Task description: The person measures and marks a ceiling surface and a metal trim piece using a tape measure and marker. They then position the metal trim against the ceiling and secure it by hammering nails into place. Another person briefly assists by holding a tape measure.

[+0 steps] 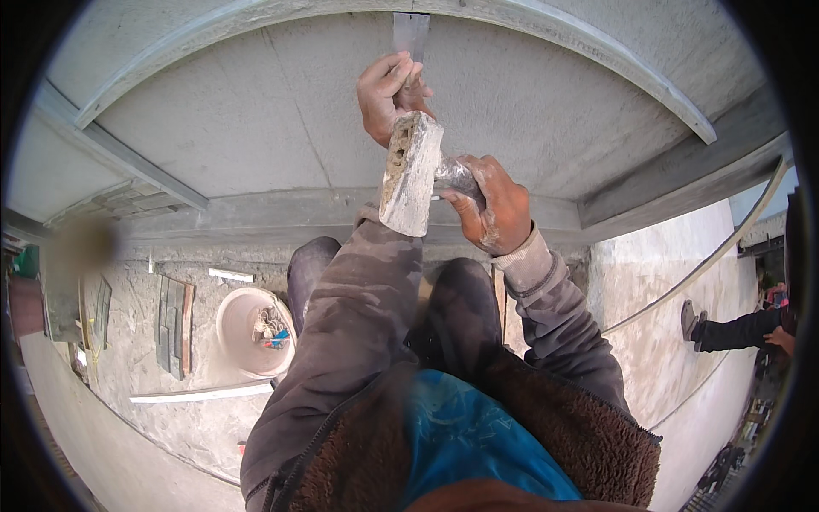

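My right hand is closed round the short, plaster-smeared handle of a mallet. The mallet's blocky, whitish head is chipped and pitted on one side, and it hangs in front of my left wrist. Farther up, my left hand pinches a scraper with a flat, greyish blade. The blade points away from me, and its far end meets the lower edge of a pale strip on the grey wall. My fingers hide most of the scraper's handle.
A grey ledge runs along the wall's foot. On the dusty floor at left stand a round bucket with odds and ends inside, grey slats and a white strip. At far right are a hose and another person's leg.
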Demonstrator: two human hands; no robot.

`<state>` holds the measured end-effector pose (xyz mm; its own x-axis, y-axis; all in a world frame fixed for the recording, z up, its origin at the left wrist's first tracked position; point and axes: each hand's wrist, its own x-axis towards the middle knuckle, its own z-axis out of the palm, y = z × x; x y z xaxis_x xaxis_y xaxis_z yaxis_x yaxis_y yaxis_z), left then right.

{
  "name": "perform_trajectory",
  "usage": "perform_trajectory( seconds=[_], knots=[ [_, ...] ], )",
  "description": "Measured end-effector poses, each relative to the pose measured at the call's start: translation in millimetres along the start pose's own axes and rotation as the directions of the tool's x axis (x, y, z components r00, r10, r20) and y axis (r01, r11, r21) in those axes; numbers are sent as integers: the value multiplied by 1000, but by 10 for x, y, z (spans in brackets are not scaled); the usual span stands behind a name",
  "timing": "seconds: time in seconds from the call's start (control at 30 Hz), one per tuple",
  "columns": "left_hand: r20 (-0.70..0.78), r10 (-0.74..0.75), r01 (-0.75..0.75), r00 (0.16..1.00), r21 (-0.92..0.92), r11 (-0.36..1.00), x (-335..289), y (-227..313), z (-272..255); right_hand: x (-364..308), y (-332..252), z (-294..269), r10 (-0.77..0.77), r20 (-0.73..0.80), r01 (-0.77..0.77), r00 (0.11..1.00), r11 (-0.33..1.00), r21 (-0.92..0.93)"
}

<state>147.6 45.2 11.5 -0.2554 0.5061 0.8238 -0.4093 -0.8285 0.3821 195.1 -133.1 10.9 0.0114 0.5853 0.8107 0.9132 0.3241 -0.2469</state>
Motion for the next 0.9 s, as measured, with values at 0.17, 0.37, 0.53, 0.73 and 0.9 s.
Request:
perform_trajectory(
  seconds=[0.17,0.37,0.53,0.73,0.9],
  knots=[
    [-99,-149,145,984,-52,988,48,180,79,113,100,33,-59,-26,57,998,995,-75],
    [-71,-524,518,849,-81,851,82,322,62,155,140,41,-64,7,64,998,987,-148],
    [-40,-414,405,909,-141,903,68,264,15,260,121,16,-16,96,32,995,984,-174],
    [-101,25,-31,995,-57,998,-71,-4,142,154,108,20,-112,17,114,994,987,-109],
    [-97,143,-137,985,64,989,-71,3,113,237,139,-21,-193,29,195,981,977,-88]
  ],
)
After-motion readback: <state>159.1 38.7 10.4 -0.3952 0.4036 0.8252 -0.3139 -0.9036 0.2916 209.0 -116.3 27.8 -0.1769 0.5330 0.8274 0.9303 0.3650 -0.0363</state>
